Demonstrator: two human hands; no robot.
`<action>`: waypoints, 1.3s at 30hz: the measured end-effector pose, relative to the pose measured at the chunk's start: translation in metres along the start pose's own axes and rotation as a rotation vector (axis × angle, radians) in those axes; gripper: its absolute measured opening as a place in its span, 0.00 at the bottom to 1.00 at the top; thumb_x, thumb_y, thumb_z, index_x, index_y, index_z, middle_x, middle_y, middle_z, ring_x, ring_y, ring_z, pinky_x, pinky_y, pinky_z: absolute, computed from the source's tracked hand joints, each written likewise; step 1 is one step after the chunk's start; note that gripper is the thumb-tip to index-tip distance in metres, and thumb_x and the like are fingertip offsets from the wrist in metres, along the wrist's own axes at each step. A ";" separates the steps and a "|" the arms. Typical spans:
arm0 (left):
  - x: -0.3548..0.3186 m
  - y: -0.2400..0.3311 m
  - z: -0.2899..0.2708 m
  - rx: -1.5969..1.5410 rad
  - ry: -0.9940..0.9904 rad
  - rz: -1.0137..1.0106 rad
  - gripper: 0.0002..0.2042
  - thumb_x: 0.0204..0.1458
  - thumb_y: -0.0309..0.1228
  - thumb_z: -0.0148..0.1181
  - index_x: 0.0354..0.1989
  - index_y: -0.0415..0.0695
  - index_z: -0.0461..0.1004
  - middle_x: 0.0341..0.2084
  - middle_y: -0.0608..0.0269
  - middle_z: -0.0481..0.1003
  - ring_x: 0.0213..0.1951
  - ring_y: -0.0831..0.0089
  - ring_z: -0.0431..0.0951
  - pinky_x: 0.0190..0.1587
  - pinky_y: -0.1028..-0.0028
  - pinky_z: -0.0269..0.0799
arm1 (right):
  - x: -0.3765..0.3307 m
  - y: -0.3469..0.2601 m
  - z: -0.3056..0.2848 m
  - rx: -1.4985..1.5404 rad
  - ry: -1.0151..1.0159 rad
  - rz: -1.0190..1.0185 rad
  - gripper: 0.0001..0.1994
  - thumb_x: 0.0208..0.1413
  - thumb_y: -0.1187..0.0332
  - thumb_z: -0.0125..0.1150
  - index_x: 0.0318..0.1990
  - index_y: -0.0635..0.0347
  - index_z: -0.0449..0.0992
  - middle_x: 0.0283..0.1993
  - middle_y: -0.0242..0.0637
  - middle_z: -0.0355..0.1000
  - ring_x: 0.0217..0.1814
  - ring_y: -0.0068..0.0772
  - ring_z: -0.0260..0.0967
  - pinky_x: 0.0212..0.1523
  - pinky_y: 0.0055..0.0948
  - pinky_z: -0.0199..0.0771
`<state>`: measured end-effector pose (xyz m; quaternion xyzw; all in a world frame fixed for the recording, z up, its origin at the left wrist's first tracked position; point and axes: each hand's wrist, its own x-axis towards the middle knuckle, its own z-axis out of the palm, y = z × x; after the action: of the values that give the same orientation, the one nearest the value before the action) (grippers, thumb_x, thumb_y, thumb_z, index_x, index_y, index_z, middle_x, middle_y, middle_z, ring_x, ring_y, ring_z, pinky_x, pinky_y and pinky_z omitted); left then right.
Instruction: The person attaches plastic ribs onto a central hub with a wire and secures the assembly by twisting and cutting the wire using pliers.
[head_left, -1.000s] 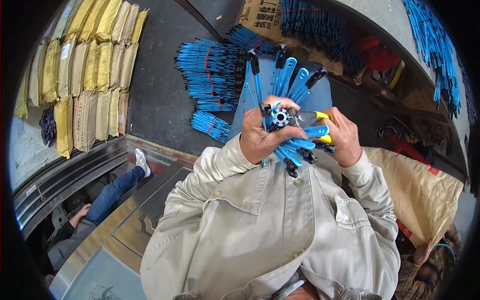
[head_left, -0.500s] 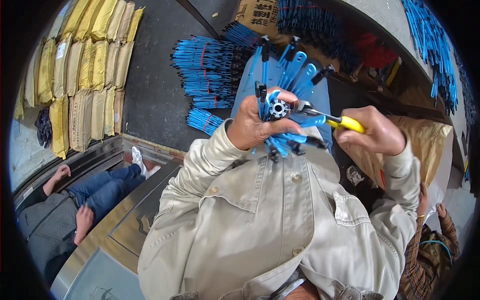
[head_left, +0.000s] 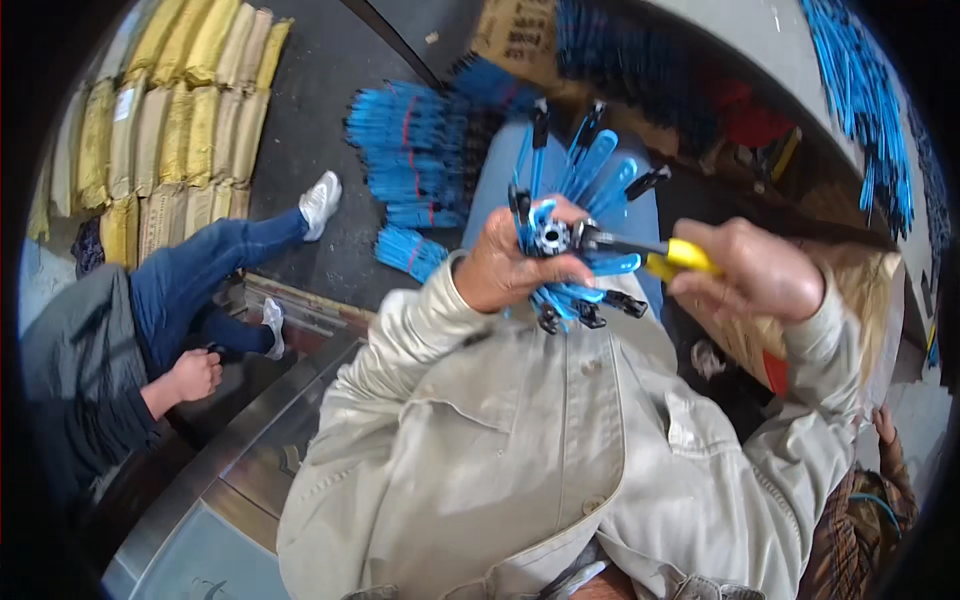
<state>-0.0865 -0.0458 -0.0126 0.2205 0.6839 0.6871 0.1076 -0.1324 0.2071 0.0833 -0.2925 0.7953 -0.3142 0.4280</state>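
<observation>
My left hand is closed around a small round toothed hub, dark with a pale ring. Blue flat arms fan out from the hub on several sides. Black clip-like ends tip many of these arms. My right hand grips yellow-handled pliers. The pliers' metal jaws reach the hub's right side; whether they pinch an arm or a pin there is too small to tell. My left fingers partly hide the hub's left edge.
Red-banded bundles of blue arms lie on the dark floor. More hang over a grey table at the right. Wrapped packages are stacked at the far left. One person is at left, another at lower right.
The person at left has swung the legs round and stepped onto the floor, coming higher in view. My pliers stay at the hub, with my right hand shifted slightly right and down.
</observation>
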 end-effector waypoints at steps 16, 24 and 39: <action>-0.010 -0.028 0.017 -0.285 0.399 -0.049 0.18 0.53 0.38 0.55 0.46 0.38 0.66 0.29 0.61 0.73 0.32 0.75 0.73 0.36 0.75 0.71 | 0.042 0.133 -0.111 -1.066 1.312 0.201 0.19 0.44 0.52 0.61 0.36 0.56 0.69 0.31 0.38 0.67 0.34 0.42 0.68 0.32 0.39 0.67; 0.023 0.000 -0.009 -0.072 0.447 0.176 0.25 0.52 0.46 0.55 0.49 0.37 0.64 0.33 0.53 0.74 0.34 0.68 0.76 0.37 0.69 0.73 | 0.085 0.066 0.019 -0.181 0.722 -0.513 0.46 0.33 0.53 0.73 0.59 0.63 0.55 0.58 0.47 0.59 0.62 0.46 0.55 0.59 0.36 0.55; 0.079 0.053 -0.008 0.562 0.837 0.858 0.39 0.51 0.46 0.57 0.62 0.35 0.43 0.58 0.48 0.54 0.59 0.57 0.57 0.60 0.61 0.55 | 0.094 0.046 0.093 0.904 0.773 -0.644 0.32 0.41 0.71 0.68 0.54 0.68 0.58 0.47 0.43 0.68 0.43 0.34 0.71 0.44 0.34 0.72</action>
<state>-0.1516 -0.0192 0.0527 0.2075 0.6726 0.4919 -0.5124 -0.1043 0.1440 -0.0389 -0.1737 0.5550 -0.8097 0.0781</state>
